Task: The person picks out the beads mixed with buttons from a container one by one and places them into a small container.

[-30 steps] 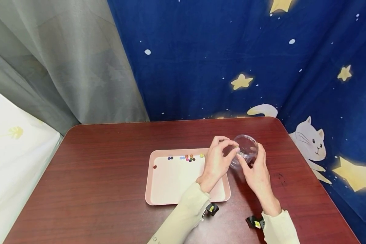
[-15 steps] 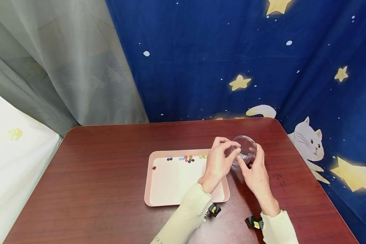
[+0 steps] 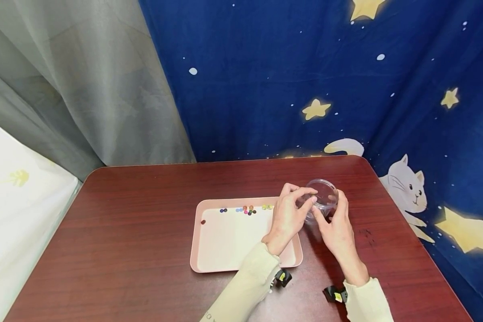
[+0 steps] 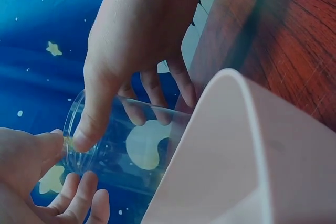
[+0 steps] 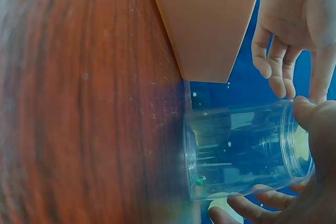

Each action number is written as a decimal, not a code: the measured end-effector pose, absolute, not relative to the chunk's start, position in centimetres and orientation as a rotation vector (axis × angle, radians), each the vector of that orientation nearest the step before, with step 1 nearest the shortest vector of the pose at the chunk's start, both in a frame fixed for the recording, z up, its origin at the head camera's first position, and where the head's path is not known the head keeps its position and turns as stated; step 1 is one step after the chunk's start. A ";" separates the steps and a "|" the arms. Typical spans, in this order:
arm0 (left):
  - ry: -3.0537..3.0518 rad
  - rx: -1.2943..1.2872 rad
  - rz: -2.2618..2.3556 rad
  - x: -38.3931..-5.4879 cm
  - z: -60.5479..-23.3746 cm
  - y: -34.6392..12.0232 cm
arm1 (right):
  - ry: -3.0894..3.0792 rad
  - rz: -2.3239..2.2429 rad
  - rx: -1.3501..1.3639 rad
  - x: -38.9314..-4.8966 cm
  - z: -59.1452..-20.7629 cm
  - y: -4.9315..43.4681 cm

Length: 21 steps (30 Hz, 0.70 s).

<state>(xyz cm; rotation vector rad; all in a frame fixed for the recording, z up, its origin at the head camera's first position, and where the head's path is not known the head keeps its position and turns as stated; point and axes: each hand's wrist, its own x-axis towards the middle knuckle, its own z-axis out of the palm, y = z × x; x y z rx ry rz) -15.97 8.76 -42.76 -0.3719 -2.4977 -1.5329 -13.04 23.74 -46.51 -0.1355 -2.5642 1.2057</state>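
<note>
A clear plastic jar (image 3: 326, 204) stands on the table just right of the tray, its mouth uncovered. My right hand (image 3: 338, 232) holds it near the rim, thumb on the near side and fingers around the far side. At the mouth, the thumb and index finger of my left hand (image 3: 286, 217) pinch a tiny yellowish bead, mostly hidden by the fingertips. Through the jar wall in the right wrist view, a small green bead (image 5: 200, 180) shows near the bottom. Under my left forearm lies a pink tray (image 3: 194, 241) with several coloured beads (image 3: 249, 209) along its far side.
One reddish-brown bead (image 3: 203, 222) lies apart near the tray's left wall. The dark red wooden table (image 3: 137, 223) extends left and right of the tray. Behind its far edge hang a grey curtain (image 3: 96, 89) and a blue star-patterned curtain (image 3: 245, 98).
Both hands stay at the jar mouth almost without moving. The whole view has shifted slightly, and the two yellow beads in the tray now show more fully.
</note>
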 end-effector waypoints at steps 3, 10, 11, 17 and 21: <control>-2.499 -0.375 -1.533 -16.0 -42.8 8.7 | -2.567 1.211 -0.136 -13.0 -46.5 23.7; -2.495 -0.393 -1.519 -16.1 -42.8 8.6 | -2.549 1.202 -0.127 -13.1 -46.4 23.7; -2.495 -0.394 -1.518 -16.1 -42.8 8.6 | -2.547 1.195 -0.126 -13.1 -46.4 23.7; -2.462 -0.411 -1.539 -16.2 -42.9 8.6 | -2.540 1.188 -0.115 -13.0 -46.1 23.5; -2.426 -0.419 -1.558 -16.2 -42.9 8.3 | -2.538 1.192 -0.116 -12.9 -46.1 23.5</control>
